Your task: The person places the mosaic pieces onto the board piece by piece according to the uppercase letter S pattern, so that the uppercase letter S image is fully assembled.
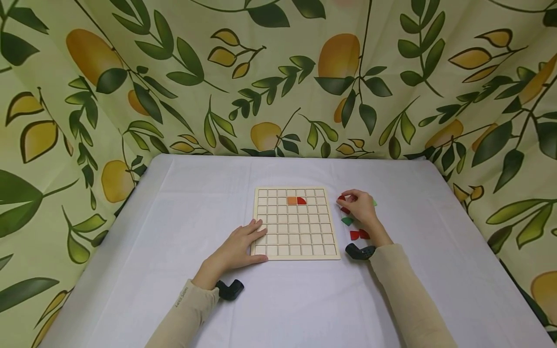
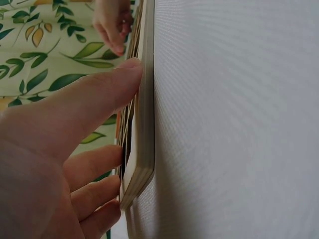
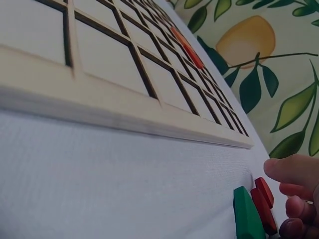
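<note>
A pale wooden grid board [image 1: 282, 216] lies on the table. One orange square tile [image 1: 292, 200] and a red quarter-circle tile [image 1: 301, 200] sit side by side in its upper cells. My left hand [image 1: 241, 245] rests on the board's lower left corner, its thumb [image 2: 107, 89] along the near edge and fingers spread at the left side. Beyond the board's right edge, my right hand [image 1: 360, 207] pinches a red piece [image 1: 341, 197] between thumb and fingertips. Just below it are another red piece [image 1: 345, 210] and a green piece [image 1: 346, 221].
Two more red pieces [image 1: 359, 235] lie near the right wrist, and a bit of green [image 1: 375, 203] shows behind the right hand. Black wrist devices [image 1: 229, 290] are on both arms. A white cloth covers the table [image 1: 287, 299]; a leaf-patterned curtain [image 1: 278, 96] hangs around it.
</note>
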Demonstrator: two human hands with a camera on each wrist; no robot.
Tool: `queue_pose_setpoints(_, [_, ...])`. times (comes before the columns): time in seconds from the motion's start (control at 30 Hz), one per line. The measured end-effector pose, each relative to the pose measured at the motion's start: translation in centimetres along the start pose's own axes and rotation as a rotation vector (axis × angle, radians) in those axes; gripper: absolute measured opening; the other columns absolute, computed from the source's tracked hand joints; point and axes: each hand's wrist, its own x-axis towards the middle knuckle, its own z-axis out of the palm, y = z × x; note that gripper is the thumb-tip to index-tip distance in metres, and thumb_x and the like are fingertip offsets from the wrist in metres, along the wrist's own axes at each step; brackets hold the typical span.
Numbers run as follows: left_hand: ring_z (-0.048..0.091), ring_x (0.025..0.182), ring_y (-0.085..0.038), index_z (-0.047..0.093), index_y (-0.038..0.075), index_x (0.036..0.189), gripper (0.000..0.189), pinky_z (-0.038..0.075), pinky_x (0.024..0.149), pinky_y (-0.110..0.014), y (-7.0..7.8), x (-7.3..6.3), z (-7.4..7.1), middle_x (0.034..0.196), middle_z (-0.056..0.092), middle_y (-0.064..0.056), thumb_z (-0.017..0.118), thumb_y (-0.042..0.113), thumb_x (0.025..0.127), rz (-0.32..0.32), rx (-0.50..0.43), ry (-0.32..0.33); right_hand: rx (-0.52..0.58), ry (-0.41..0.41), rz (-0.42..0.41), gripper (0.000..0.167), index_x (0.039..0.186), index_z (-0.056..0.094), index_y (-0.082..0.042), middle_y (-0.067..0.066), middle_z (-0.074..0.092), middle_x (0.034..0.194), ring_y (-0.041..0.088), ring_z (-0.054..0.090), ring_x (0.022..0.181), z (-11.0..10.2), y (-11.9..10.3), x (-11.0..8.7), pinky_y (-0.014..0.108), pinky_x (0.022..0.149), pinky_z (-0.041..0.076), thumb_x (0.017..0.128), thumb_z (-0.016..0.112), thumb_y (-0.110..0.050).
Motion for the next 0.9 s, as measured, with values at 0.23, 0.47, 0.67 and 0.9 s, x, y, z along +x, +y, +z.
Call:
queue_pose_setpoints(0.23, [0.027, 0.149, -0.033, 0.048, 0.008, 0.142, 0.074, 0.026, 0.118, -0.057, -0.24, 0.09, 0.17, 0.157, 0.034, -0.014, 0.072, 0.044, 0.082, 0.000, 0.002, -0.002, -0.012, 0.014, 0.014, 0.043, 0.121, 0.063, 0.000, 0.007, 0.048, 0.079, 0.019, 0.046, 0.072, 0.03, 0.09, 0.26, 0.019, 0.051, 0.036, 0.086, 0.072, -0.023])
queue_pose_setpoints(0.47, [0.027, 0.149, -0.032, 0.047, 0.008, 0.142, 0.074, 0.026, 0.118, -0.057, -0.33, 0.14, 0.27, 0.157, 0.033, -0.014, 0.072, 0.044, 0.082, 0.005, 0.004, -0.003, -0.015, 0.009, 0.067, 0.045, 0.124, 0.061, -0.001, 0.008, 0.050, 0.082, 0.019, 0.046, 0.076, 0.15, -0.03, 0.45, 0.018, 0.051, 0.038, 0.086, 0.072, -0.023])
queue_pose_setpoints(0.67, [0.028, 0.149, -0.033, 0.047, 0.008, 0.142, 0.074, 0.027, 0.118, -0.058, -0.40, 0.12, 0.31, 0.157, 0.034, -0.015, 0.072, 0.044, 0.082, 0.013, 0.008, 0.003, -0.024, 0.014, 0.070, 0.046, 0.122, 0.062, 0.000, 0.006, 0.049, 0.078, 0.018, 0.046, 0.072, 0.21, 0.14, 0.51, 0.019, 0.051, 0.036, 0.085, 0.073, -0.024])
queue_pose_setpoints(0.9, [0.027, 0.149, -0.033, 0.047, 0.008, 0.142, 0.075, 0.026, 0.118, -0.057, -0.43, 0.16, 0.34, 0.157, 0.034, -0.015, 0.072, 0.044, 0.082, 0.010, 0.002, 0.001, -0.041, 0.024, 0.051, 0.045, 0.122, 0.063, 0.001, 0.006, 0.047, 0.076, 0.018, 0.045, 0.071, 0.31, 0.38, 0.57, 0.019, 0.051, 0.034, 0.085, 0.073, -0.023])
